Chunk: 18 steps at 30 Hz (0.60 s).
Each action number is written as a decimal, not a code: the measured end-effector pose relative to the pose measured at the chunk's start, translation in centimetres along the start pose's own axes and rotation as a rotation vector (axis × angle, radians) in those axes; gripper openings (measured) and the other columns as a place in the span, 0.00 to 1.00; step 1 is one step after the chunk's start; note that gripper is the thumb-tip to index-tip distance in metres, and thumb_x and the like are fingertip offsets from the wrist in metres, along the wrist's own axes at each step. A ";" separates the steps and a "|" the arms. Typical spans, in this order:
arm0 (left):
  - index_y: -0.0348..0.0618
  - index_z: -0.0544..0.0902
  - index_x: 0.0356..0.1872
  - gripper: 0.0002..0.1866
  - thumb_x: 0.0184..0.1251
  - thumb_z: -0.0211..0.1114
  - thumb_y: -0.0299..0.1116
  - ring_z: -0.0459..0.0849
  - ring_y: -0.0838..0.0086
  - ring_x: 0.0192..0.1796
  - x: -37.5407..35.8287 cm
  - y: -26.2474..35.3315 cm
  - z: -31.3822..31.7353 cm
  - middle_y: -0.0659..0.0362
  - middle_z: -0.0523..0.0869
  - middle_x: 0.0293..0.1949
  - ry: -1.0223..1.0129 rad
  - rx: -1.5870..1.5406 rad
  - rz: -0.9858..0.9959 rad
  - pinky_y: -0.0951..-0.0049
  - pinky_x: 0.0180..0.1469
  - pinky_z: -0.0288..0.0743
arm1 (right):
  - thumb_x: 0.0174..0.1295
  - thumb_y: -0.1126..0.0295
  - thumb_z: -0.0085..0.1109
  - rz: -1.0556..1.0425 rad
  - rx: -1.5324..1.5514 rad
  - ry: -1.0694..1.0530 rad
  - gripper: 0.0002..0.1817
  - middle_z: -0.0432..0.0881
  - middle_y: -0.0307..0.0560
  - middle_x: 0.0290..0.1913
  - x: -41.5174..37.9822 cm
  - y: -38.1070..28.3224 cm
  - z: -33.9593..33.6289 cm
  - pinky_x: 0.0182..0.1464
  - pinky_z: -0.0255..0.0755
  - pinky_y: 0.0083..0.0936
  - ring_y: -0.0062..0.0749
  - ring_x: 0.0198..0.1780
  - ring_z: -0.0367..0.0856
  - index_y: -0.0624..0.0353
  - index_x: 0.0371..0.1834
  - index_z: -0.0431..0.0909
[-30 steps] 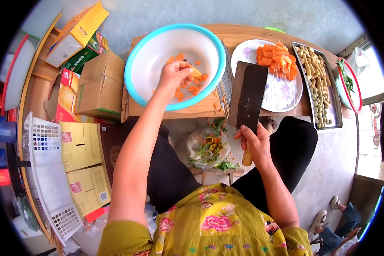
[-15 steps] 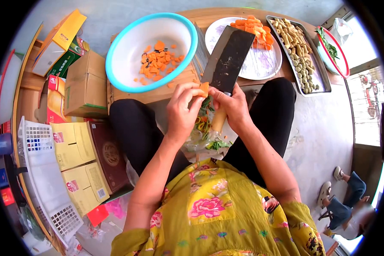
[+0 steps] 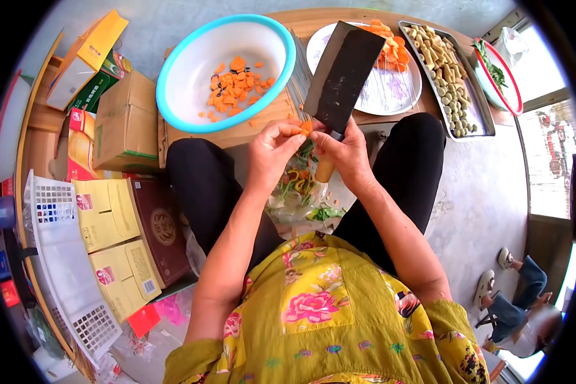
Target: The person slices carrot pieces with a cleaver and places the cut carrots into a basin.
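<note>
Gone from over the blue-rimmed basin [image 3: 217,127] since a second ago, the left hand [image 3: 272,150] pinches a carrot slice [image 3: 307,127] just beside the right hand [image 3: 347,153], which is wrapped around the cleaver [image 3: 347,73]. Loosening that grip could tip the blade into the pinching fingertips.
</note>
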State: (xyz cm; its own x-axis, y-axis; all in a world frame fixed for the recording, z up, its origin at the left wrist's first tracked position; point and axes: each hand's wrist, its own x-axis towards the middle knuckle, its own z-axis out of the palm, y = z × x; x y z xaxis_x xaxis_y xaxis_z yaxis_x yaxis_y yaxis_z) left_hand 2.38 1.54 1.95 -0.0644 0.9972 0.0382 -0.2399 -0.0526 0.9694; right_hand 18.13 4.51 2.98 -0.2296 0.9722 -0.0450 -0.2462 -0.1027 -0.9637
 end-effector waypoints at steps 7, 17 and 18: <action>0.36 0.75 0.43 0.10 0.61 0.64 0.17 0.81 0.81 0.42 0.3 0.2 0.8 0.61 0.81 0.40 0.025 -0.060 -0.018 0.81 0.47 0.76 | 0.59 0.77 0.65 -0.025 -0.004 -0.012 0.17 0.80 0.37 0.37 -0.1 0.3 0.1 0.31 0.72 0.16 0.15 0.29 0.74 0.60 0.49 0.71; 0.35 0.75 0.42 0.10 0.61 0.64 0.16 0.82 0.79 0.43 0.3 -0.5 0.9 0.60 0.81 0.40 0.031 -0.027 0.006 0.81 0.48 0.77 | 0.58 0.80 0.62 -0.032 -0.043 0.028 0.15 0.79 0.36 0.34 -0.1 0.1 0.2 0.29 0.70 0.16 0.15 0.27 0.72 0.60 0.47 0.71; 0.35 0.75 0.42 0.10 0.61 0.64 0.16 0.82 0.79 0.43 0.3 -0.6 0.9 0.60 0.81 0.40 0.031 -0.028 0.005 0.81 0.48 0.77 | 0.58 0.79 0.62 -0.029 -0.051 0.030 0.15 0.78 0.36 0.34 -0.2 0.1 0.2 0.29 0.70 0.16 0.15 0.27 0.72 0.60 0.47 0.71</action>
State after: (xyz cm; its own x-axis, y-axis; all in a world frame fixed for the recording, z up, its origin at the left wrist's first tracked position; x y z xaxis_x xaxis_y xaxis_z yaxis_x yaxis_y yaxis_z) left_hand 3.34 1.92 1.56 -0.0952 0.9948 0.0348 -0.2663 -0.0592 0.9621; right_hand 17.95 4.30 2.93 -0.1944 0.9806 -0.0237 -0.2040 -0.0640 -0.9769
